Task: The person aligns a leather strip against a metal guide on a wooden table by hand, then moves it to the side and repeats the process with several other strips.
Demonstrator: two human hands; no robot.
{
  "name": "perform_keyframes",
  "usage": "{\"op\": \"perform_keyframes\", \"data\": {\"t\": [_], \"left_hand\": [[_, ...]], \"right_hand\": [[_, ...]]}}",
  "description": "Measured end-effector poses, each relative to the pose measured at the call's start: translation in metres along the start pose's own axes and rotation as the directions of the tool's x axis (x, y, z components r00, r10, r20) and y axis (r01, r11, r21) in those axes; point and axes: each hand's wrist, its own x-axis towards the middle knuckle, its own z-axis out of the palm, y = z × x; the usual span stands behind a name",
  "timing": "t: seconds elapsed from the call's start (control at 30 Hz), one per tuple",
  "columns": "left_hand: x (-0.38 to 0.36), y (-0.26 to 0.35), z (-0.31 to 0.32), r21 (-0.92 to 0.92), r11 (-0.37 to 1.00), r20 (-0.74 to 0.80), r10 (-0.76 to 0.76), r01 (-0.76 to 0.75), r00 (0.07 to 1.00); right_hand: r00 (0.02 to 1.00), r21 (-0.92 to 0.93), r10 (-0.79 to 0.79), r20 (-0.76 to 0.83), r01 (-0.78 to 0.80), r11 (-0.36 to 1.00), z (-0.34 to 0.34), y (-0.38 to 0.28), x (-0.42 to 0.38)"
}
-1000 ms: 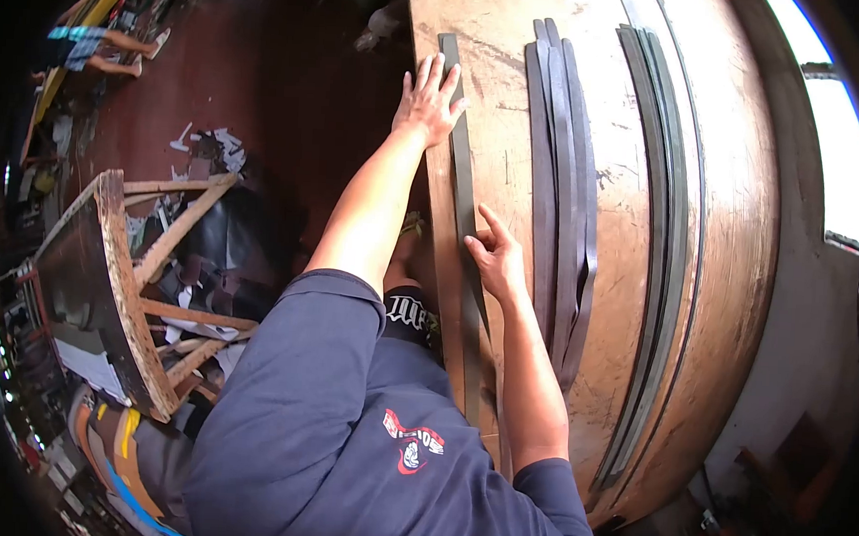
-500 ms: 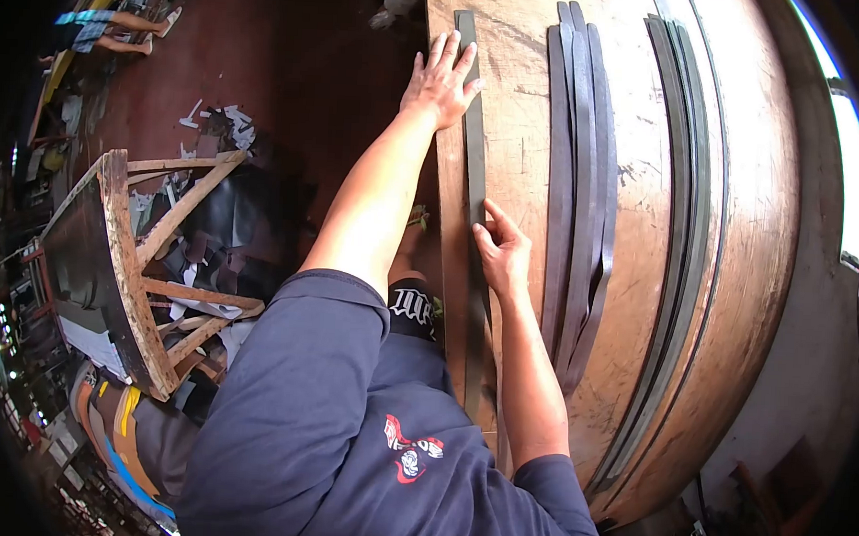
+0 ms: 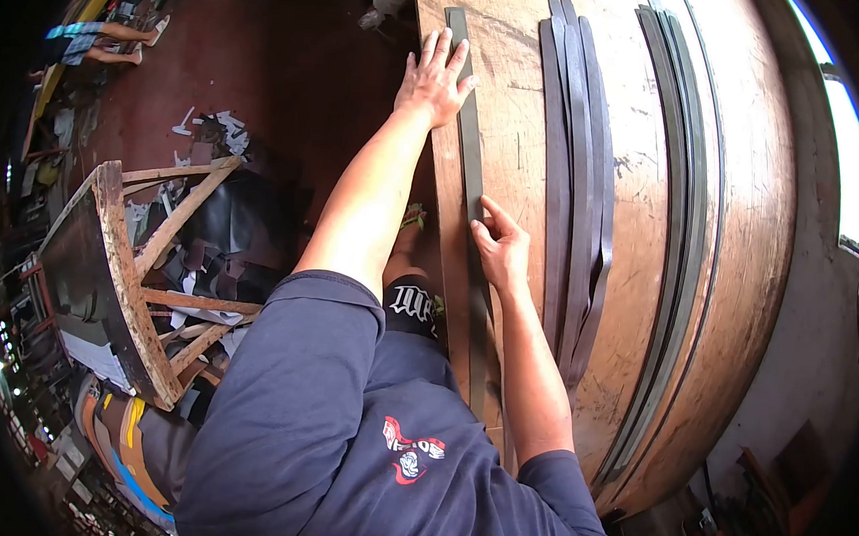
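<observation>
A long dark-grey strip [image 3: 471, 164], leather-like, lies lengthwise along the left edge of the wooden table [image 3: 637, 133]. My left hand [image 3: 434, 84] presses flat near its far end, fingers spread, the thumb reaching over the strip's right side. Lower down, my right hand [image 3: 503, 247] is at the strip's right edge, thumb and forefinger pinching there while the other fingers curl in. The strip's near end runs down towards my body. To the right of my right hand lies a bundle of several dark strips [image 3: 578, 160].
Further right is another group of dark strips [image 3: 680, 183]. On the left stand a wooden frame [image 3: 128, 264] and scrap pieces [image 3: 226, 133] on the red floor [image 3: 267, 31]. Another person's legs [image 3: 118, 44] show at top left.
The whole view has shifted slightly, the table and strips moving a little left and up in the picture. Both hands keep nearly the same places on the strip.
</observation>
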Motion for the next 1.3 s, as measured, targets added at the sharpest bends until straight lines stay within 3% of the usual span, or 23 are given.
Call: {"op": "perform_keyframes", "data": {"t": [0.83, 1.13, 1.23, 1.27, 1.3], "left_hand": [[0.001, -0.003, 0.004, -0.050, 0.998, -0.036, 0.038, -0.039, 0.999], [0.000, -0.002, 0.001, -0.060, 0.997, -0.033, 0.056, -0.058, 0.998], [-0.008, -0.001, -0.002, -0.036, 0.981, -0.110, 0.188, -0.193, 0.976], [-0.022, 0.006, -0.010, 0.066, 0.944, -0.047, 0.326, -0.323, 0.944], [-0.038, 0.009, -0.016, -0.124, 0.849, 0.052, 0.522, -0.513, 0.851]], "right_hand": [[0.999, -0.007, 0.026, -0.036, -0.026, 1.000, 0.003, 0.005, 0.002], [0.994, -0.126, 0.062, -0.086, -0.072, 0.989, 0.005, 0.001, -0.001], [0.993, -0.144, 0.045, -0.113, -0.062, 0.988, 0.006, -0.002, -0.002], [0.991, -0.129, 0.045, -0.128, -0.062, 0.990, 0.007, -0.005, -0.003], [0.990, -0.128, 0.040, -0.133, -0.057, 0.990, 0.008, -0.007, -0.004]]}}
